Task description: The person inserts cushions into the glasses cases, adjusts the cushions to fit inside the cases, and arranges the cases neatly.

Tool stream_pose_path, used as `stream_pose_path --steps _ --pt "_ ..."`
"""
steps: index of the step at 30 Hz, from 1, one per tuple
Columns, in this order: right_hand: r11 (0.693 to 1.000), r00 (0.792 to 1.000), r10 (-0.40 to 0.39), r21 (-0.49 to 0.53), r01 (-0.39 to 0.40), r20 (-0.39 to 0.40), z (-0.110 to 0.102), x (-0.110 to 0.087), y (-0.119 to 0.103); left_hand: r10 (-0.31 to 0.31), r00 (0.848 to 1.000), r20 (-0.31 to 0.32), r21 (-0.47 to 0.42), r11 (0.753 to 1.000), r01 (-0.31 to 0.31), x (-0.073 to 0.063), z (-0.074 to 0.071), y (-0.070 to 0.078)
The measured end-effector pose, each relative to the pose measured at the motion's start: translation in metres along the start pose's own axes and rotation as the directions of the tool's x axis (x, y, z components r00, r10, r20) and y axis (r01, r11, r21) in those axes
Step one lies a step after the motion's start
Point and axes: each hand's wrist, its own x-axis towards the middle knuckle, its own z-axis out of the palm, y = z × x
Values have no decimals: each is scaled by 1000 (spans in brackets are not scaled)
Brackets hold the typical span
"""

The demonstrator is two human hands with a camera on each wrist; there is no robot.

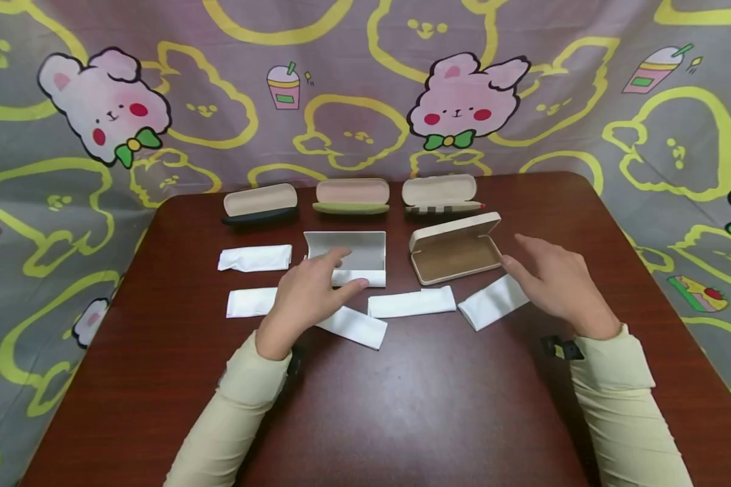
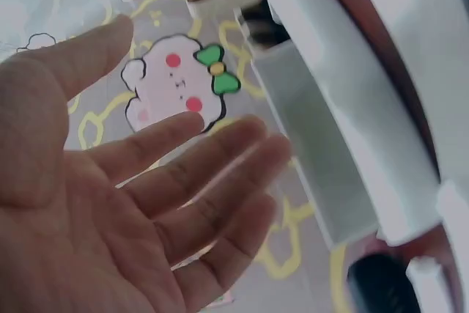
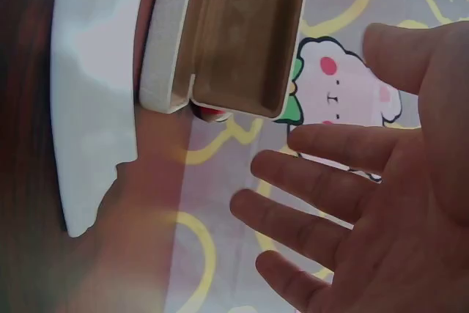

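1. Head view: the desk (image 1: 451, 412) carries everything, with a row of open cases (image 1: 351, 193) along its far side.
2. Right grip (image 1: 557, 281) sits just right of the beige case (image 1: 453, 260), fingers spread and holding nothing. Left grip (image 1: 307, 287) is at the near left of the white case (image 1: 365, 253), one finger reaching over it; its fingers are apart and empty too.
3. Beige case, lid up, lies right of centre, its long axis running left to right with the right end slightly farther. That end faces the right grip, the nearer one; this looks the relation that any grasp would turn on.
4. White case lies left of the beige one, also running left to right, with the left grip nearer.
5. Slanting cloth (image 1: 493, 303) lies on the near side of the beige case, its far right end partly hidden by the right grip.
6. Right thumb (image 1: 516, 266) seems to meet the beige case from above, but the right wrist view shows a gap. Whether the left fingertips touch the white case, I cannot tell.
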Motion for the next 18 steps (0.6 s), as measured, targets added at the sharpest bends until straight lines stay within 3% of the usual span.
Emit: stream_pose_path --steps 4,10,15,18 --pt "998 999 33 49 -34 24 1 0 3 0 1000 12 -187 982 2 2 7 4" --pt "991 998 56 119 -59 32 4 1 8 19 1000 10 -425 905 -13 8 22 8" --pt "989 997 73 130 -76 29 8 2 11 23 998 57 -523 853 10 12 35 17" --pt "989 996 81 125 -85 32 9 3 13 46 996 77 -521 854 0 12 42 26"
